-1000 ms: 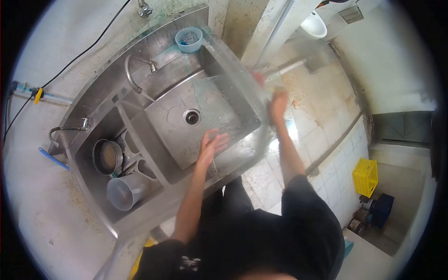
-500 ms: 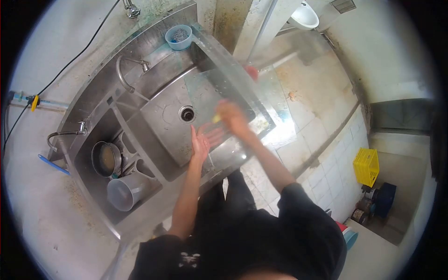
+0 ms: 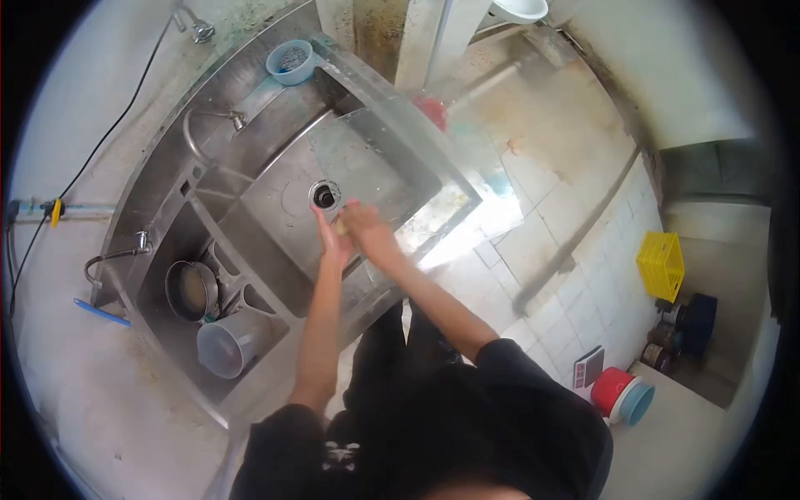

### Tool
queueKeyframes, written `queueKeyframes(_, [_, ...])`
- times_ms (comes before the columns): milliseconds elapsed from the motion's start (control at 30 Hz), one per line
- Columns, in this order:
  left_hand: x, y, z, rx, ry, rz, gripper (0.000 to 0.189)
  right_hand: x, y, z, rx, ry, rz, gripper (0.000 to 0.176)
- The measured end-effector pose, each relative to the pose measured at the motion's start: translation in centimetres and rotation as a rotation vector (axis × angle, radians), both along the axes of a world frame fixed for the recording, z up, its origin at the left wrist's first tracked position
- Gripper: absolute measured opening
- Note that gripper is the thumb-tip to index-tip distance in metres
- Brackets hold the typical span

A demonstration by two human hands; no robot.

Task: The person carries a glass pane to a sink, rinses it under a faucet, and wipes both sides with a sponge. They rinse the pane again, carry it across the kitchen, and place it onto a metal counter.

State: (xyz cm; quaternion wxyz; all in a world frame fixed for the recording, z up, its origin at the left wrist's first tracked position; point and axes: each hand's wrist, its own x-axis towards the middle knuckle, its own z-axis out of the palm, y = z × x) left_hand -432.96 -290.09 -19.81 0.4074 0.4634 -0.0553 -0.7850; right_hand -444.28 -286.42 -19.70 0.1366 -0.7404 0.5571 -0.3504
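My left hand (image 3: 333,240) is over the near part of the steel sink (image 3: 287,242), palm turned up, its fingers apart near the drain (image 3: 325,195). My right hand (image 3: 365,227) is closed round a small yellowish piece (image 3: 341,226), too small to name, and presses against the left hand's fingers and palm. A clear sheet (image 3: 392,158) lies across the right part of the sink, beyond the hands.
At the sink's back stand a blue bowl (image 3: 291,63) and a curved faucet (image 3: 193,137). The left basin holds a pan (image 3: 191,291) and a plastic jug (image 3: 223,348). A yellow crate (image 3: 661,266) and a red container (image 3: 615,392) are at right.
My right hand has moved left from above the sink's right side and now touches my left hand. The left hand has shifted slightly left and up. The view has turned a little.
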Motion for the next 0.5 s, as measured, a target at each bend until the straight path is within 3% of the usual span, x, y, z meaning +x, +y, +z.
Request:
queueKeyframes(100, [0.8, -0.6, -1.1, 0.017, 0.017, -0.01, 0.104, -4.5, 0.3, 0.1, 0.069, -0.056, 0.157, 0.036])
queueKeyframes(133, [0.8, -0.6, 0.3, -0.073, 0.137, -0.118, 0.104, -7.6, 0.2, 1.7, -0.011, -0.065, 0.079, 0.041])
queueKeyframes(167, [0.8, -0.6, 1.1, -0.165, 0.258, -0.222, 0.104, -10.7, 0.0, 1.5, 0.03, 0.053, -0.142, 0.042])
queueKeyframes(200, [0.9, -0.4, 1.2, -0.154, 0.256, -0.206, 0.104, -19.2, -0.2, -0.9, 0.444, 0.033, -0.453, 0.035])
queueKeyframes(233, [0.7, -1.0, 1.2, -0.167, 0.207, -0.242, 0.101, -21.7, 0.7, -1.6, -0.063, 0.201, -0.608, 0.032])
queueKeyframes(267, [0.6, -1.5, 1.2, -0.178, 0.159, -0.278, 0.098, -23.2, 1.0, 0.6, 0.115, 0.137, -0.742, 0.034])
queueKeyframes(300, [0.4, -1.6, 1.4, -0.171, 0.16, -0.269, 0.098, -24.6, 1.2, -0.9, -0.11, 0.234, -0.763, 0.025])
queueKeyframes(367, [0.3, -1.8, 1.8, -0.15, 0.091, -0.329, 0.099, -22.3, 1.4, -1.5, -0.187, 0.379, -0.828, 0.023])
queueKeyframes(433, [0.5, -1.9, 1.5, -0.149, 0.092, -0.346, 0.1, -15.4, 1.4, -0.4, -0.139, 0.229, -0.659, 0.023])
queueKeyframes(467, [0.6, -2.1, 1.2, -0.152, 0.098, -0.369, 0.101, -11.3, 1.4, 2.3, 0.176, -0.185, -0.551, 0.025])
queueKeyframes(500, [0.7, -2.2, 1.0, -0.153, 0.092, -0.38, 0.101, -7.7, 2.0, 0.2, 0.038, -0.033, -0.396, 0.026])
